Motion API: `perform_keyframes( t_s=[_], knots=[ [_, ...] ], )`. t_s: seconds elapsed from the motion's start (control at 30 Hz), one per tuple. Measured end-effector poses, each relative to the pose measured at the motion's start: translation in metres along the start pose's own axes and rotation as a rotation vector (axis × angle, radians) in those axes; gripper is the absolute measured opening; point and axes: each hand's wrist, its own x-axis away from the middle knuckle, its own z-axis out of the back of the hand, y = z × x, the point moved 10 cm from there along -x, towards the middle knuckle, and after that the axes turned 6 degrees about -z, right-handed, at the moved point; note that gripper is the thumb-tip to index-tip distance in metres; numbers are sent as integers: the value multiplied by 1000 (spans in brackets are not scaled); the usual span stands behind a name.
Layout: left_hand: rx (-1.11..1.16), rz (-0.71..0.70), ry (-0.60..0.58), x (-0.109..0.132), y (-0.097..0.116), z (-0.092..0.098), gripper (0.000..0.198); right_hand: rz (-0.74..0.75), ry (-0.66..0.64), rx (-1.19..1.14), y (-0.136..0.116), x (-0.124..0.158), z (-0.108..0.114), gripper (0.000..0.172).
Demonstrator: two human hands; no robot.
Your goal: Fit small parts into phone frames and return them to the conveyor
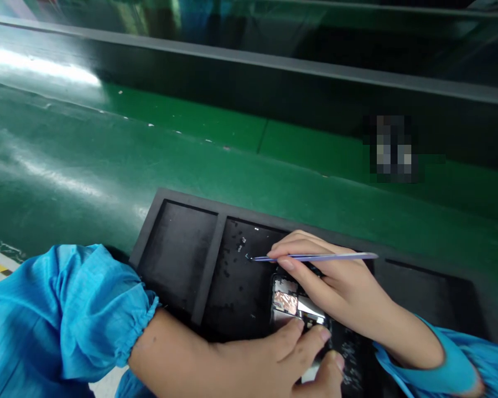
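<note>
My right hand (pixel 332 276) is closed in a pinch around slim purple tweezers (pixel 315 257). They lie nearly level, with the tips pointing left at a tiny bright piece (pixel 248 256) on the black tray (pixel 221 237). Whether the tips grip that piece I cannot tell. Below, an opened phone (pixel 285 298) with coppery and silvery inner parts sits in the tray, partly covered by both hands. My left hand (pixel 274 359) holds the phone, its bent fingertips pressing on the lower part; the thumb's grip is hidden.
Small dark bits and a few pale scraps (pixel 241 243) are scattered in the tray's middle compartment. Raised dividers part it from the left compartment (pixel 182 249) and the right one (pixel 419 293). Beyond the tray lies a green surface (pixel 232 171), backed by a long grey rail (pixel 249 55).
</note>
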Motion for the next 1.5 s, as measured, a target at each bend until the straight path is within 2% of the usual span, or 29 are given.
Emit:
perform_keyframes(
  t_s=[0.1,0.27,0.47,0.6,0.73,0.83,0.9,0.97,1.03,1.13,1.2,1.27,1.33,1.4,1.5],
  knots=[
    [16,-10,8,1,1,1,38,-9,-9,40,-2,-1,0,13],
    [21,-51,-57,3,5,-3,39,-3,-7,41,-5,-2,2,14],
    [63,-21,32,5,3,1,36,-14,-36,60,-3,-3,-2,12],
    [61,-30,20,4,0,2,38,2,-23,31,-3,-2,-1,12],
    [71,-76,-2,4,1,2,40,-62,86,-14,6,7,10,13],
    [101,-94,1,4,1,3,38,-182,267,-5,15,19,28,14],
    [124,-93,-5,3,-1,5,37,-176,372,15,8,26,36,11],
    [122,-73,10,0,-9,11,37,-133,439,23,-4,31,40,11],
    [130,-100,45,-4,-14,22,36,-132,478,5,-10,35,42,19],
    [235,-102,144,-7,-33,43,20,-129,459,78,-14,39,36,29],
    [322,54,104,-7,-64,42,25,-89,472,213,-18,42,33,27],
    [400,325,-66,0,-106,23,25,-55,536,368,-23,45,33,22],
    [596,600,-261,14,-140,-5,19,-55,614,478,-24,49,35,16],
    [929,822,-409,28,-151,-34,16,-67,654,507,-24,50,37,12],
    [1292,977,-553,38,-142,-63,18,-74,673,475,-21,49,37,10]
  ],
)
